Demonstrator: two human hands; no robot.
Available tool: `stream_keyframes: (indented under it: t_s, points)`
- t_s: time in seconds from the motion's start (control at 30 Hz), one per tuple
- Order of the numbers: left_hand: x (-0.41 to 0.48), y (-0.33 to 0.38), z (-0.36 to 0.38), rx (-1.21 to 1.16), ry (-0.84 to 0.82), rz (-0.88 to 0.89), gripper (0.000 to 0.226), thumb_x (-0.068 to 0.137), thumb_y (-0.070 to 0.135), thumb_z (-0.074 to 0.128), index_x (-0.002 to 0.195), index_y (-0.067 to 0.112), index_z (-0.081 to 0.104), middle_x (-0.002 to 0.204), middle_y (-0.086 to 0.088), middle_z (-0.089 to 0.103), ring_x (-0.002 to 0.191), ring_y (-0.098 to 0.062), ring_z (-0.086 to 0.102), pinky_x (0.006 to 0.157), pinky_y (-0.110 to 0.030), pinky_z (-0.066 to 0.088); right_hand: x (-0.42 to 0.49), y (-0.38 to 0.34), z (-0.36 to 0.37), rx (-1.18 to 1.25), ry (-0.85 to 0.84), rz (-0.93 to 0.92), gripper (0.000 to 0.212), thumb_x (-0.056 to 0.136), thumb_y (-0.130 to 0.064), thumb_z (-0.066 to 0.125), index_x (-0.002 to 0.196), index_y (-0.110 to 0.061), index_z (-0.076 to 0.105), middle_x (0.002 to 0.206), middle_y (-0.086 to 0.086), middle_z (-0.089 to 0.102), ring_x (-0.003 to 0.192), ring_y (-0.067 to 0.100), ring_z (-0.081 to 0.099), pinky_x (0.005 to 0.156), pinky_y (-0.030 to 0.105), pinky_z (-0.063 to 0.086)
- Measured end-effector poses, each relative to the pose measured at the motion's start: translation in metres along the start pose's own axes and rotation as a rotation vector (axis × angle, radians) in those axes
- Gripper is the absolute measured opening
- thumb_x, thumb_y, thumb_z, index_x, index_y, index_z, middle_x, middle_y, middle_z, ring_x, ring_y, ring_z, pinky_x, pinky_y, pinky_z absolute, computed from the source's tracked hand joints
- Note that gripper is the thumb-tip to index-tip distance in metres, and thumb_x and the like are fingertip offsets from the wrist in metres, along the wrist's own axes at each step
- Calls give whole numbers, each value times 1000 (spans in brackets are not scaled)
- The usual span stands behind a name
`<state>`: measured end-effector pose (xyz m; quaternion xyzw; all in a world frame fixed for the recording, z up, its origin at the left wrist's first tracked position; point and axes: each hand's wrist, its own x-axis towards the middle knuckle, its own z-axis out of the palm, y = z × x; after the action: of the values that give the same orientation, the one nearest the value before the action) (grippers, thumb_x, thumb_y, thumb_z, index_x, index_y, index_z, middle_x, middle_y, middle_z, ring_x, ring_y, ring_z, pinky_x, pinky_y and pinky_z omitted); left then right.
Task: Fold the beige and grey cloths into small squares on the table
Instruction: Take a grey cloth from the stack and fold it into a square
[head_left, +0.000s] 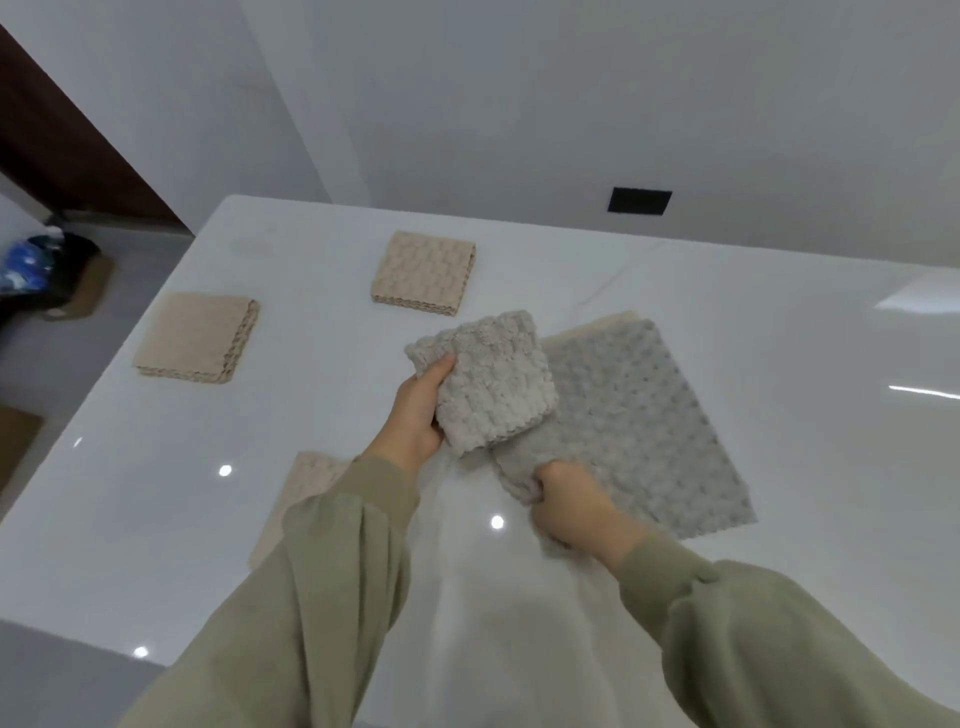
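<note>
- The folded grey cloth (488, 379), a thick square of soft, bobble-textured pile, hangs just above the table, over the near-left part of a second grey piece.
- Its layers look evenly stacked, with a zigzag-cut edge showing along the near side. One far-left corner sags a little.
- The left hand (415, 421) holds it by the left edge, thumb on top and fingers hidden underneath. This grip clamps the layers, probably so that the folds stay together while the square is carried to a resting place.
- The flat grey cloth (644, 426), a wide dimpled sheet, lies spread on the glossy white table (779, 338), unfolded apart from its near-left corner.
- The right hand (566, 504) has that corner bunched in a tight grip, most likely to lift it for a first fold.
- A thin beige edge (587, 327) peeks out along the far-left side of the flat sheet, suggesting another piece beneath it.
- Well apart, further out, lie two finished folds: the far beige square (423, 273) and the left beige square (197, 338), each showing neat stacked layers at its edges.
- The near beige cloth (306, 483) lies close to the person, largely covered by the olive left sleeve (337, 571), so I cannot tell how it is folded.
</note>
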<state>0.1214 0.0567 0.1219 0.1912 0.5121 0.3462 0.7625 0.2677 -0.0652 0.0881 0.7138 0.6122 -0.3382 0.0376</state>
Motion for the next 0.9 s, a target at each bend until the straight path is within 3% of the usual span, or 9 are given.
stream_keyframes:
  t_s: [0.1,0.2,0.33,0.4,0.5,0.57,0.7,0.83,0.9]
  points:
    - [5,0,17,54,-35,-10,37,91,25,61,122,5,59,119,-14,65,107,-26,63,88,-39,51,-12,7,-2,346,-175,-48,28,86,-15,55,60,-5,54,57,15,54,49,15,45,50,22,36]
    - [10,-9,37,109,-44,-30,29,91,27,61,113,9,63,116,-13,67,103,-25,65,85,-38,52,-1,37,-27,526,133,135,26,87,-11,49,77,9,63,69,24,61,57,16,47,54,25,37]
    - [16,-32,71,147,-50,-84,25,90,28,62,107,10,65,112,-12,68,102,-25,65,92,-40,50,14,79,-73,834,409,280,35,96,-17,38,65,-10,52,69,8,54,72,23,50,64,32,39]
    - [19,-46,93,168,-78,-125,25,91,28,61,107,9,65,111,-12,68,102,-25,65,93,-41,49,19,98,-91,1099,357,274,36,98,-32,37,69,-20,54,70,-3,53,72,19,51,71,33,42]
    - [25,-65,130,193,-90,-130,33,89,28,64,113,5,63,114,-14,67,105,-26,64,95,-41,49,27,133,-107,1446,147,216,35,95,-47,44,97,-18,64,85,-4,68,80,14,64,76,30,49]
    - [31,-78,156,196,-68,-95,36,88,27,65,115,4,62,113,-13,67,102,-25,65,91,-39,51,33,161,-116,1475,77,225,36,93,-40,54,111,-10,64,105,6,71,96,21,67,89,36,51]
    - [53,-103,211,189,-39,-52,33,87,26,66,111,3,63,110,-14,68,96,-23,67,83,-36,54,42,220,-136,1421,72,292,39,87,-15,65,118,7,56,116,20,64,101,31,65,94,44,51]
    - [81,-121,254,358,26,-119,20,89,29,63,100,12,66,89,-4,70,80,-17,68,67,-30,56,57,269,-159,1242,242,345,39,85,-13,64,111,14,53,115,33,58,105,43,60,91,54,50]
    - [97,-127,269,519,39,-123,21,89,20,63,107,10,61,92,-6,68,81,-21,65,75,-36,57,65,288,-169,1133,334,373,42,86,-16,63,112,15,52,115,35,56,107,46,56,90,56,48]
